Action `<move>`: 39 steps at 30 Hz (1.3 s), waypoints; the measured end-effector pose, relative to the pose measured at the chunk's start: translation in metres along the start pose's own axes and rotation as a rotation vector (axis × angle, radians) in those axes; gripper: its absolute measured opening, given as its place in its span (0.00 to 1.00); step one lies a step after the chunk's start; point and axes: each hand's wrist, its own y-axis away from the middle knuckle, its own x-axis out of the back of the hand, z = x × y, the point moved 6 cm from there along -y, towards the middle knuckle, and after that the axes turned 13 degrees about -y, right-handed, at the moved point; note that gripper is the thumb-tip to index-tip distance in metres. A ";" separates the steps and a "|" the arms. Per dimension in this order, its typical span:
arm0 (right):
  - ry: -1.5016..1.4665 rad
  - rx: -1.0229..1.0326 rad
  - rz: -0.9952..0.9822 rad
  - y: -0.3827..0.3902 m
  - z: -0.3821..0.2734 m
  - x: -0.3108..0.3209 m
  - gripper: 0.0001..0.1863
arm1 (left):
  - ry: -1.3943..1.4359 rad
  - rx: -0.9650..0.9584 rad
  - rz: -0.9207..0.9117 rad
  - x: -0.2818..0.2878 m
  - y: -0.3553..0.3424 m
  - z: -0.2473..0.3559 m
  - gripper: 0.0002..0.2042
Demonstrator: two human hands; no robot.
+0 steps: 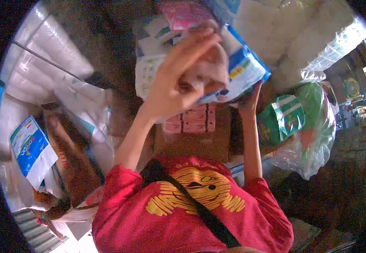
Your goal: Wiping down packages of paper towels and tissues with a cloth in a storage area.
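A soft blue and white plastic package (246, 69) is held up in front of me, tilted, with a pinkish printed area on its face. My right hand (250, 99) grips its lower right edge, the thumb up along the side. Before the package's left part is my left hand (183, 69), blurred by motion, its fingers curved and apart from the thumb; whether it touches the package is unclear. Behind the left hand shows a white pack with small green prints (147, 74). Beyond the package lies a bright pink pack (187, 14).
Below the hands, several small pink boxes (191, 120) sit in a brown carton (170, 145). Green packs in clear plastic (282, 120) stand at right. Large white wrapped bundles (44, 63) fill the left, with a blue and white printed sheet (33, 147) and brown cardboard (71, 164).
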 end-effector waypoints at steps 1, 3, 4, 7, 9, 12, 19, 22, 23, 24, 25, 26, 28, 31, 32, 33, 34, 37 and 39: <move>-0.026 0.022 0.010 -0.003 -0.002 -0.001 0.42 | 0.005 0.001 0.009 -0.003 -0.002 0.008 0.36; -0.083 0.068 -0.050 -0.008 -0.006 -0.007 0.43 | -0.212 -0.058 0.034 -0.009 -0.004 0.022 0.36; -0.151 0.111 -0.109 -0.008 -0.009 -0.011 0.44 | -0.195 -0.087 0.080 -0.009 -0.004 0.023 0.37; -0.154 0.002 -0.081 -0.015 -0.007 -0.002 0.45 | -0.074 -0.011 0.150 -0.004 -0.011 0.028 0.37; -0.104 0.040 -0.067 -0.007 -0.008 -0.017 0.40 | -0.033 0.008 0.086 -0.009 -0.015 0.029 0.38; -0.335 -0.069 -0.255 -0.044 0.023 0.055 0.39 | -0.016 -0.040 0.004 -0.023 -0.035 0.032 0.36; 0.213 0.269 -0.273 -0.026 -0.014 0.009 0.37 | 0.215 -0.119 -0.072 -0.045 -0.020 0.030 0.26; -0.100 0.124 -0.324 -0.031 -0.019 0.016 0.38 | 0.245 -0.072 -0.293 -0.043 0.002 0.039 0.28; -0.198 0.059 -0.306 -0.032 -0.017 0.019 0.36 | 0.246 -0.071 -0.297 -0.043 0.003 0.038 0.28; -0.293 -0.013 -0.291 -0.031 -0.015 0.019 0.33 | 0.200 -0.068 -0.301 -0.043 0.004 0.038 0.30; -0.387 -0.084 -0.274 -0.029 -0.012 0.019 0.31 | 0.154 -0.064 -0.305 -0.043 0.005 0.037 0.31; -0.481 -0.156 -0.255 -0.027 -0.009 0.018 0.29 | 0.154 -0.060 -0.303 -0.045 0.004 0.038 0.31; 0.205 0.106 -0.376 -0.035 -0.018 0.033 0.31 | 0.028 -0.026 -0.063 -0.040 -0.013 0.037 0.34; -0.216 -0.059 -0.119 -0.011 -0.002 0.006 0.31 | -0.030 0.005 0.104 -0.030 -0.024 0.016 0.34; -0.240 -0.025 -0.128 -0.013 -0.006 0.007 0.32 | -0.024 0.002 0.103 -0.034 -0.023 0.016 0.34; -0.266 0.005 -0.138 -0.015 -0.009 0.005 0.32 | 0.073 0.075 0.016 -0.042 -0.021 0.011 0.34; -0.254 -0.002 -0.140 -0.015 -0.012 0.004 0.35 | 0.169 0.148 -0.070 -0.050 -0.018 0.007 0.33; -0.320 0.021 -0.193 -0.006 -0.027 -0.021 0.35 | 0.049 -0.042 -0.238 -0.056 -0.002 0.023 0.33; -0.218 0.090 0.126 0.003 -0.035 -0.028 0.34 | 0.047 -0.037 -0.280 -0.058 0.006 0.028 0.32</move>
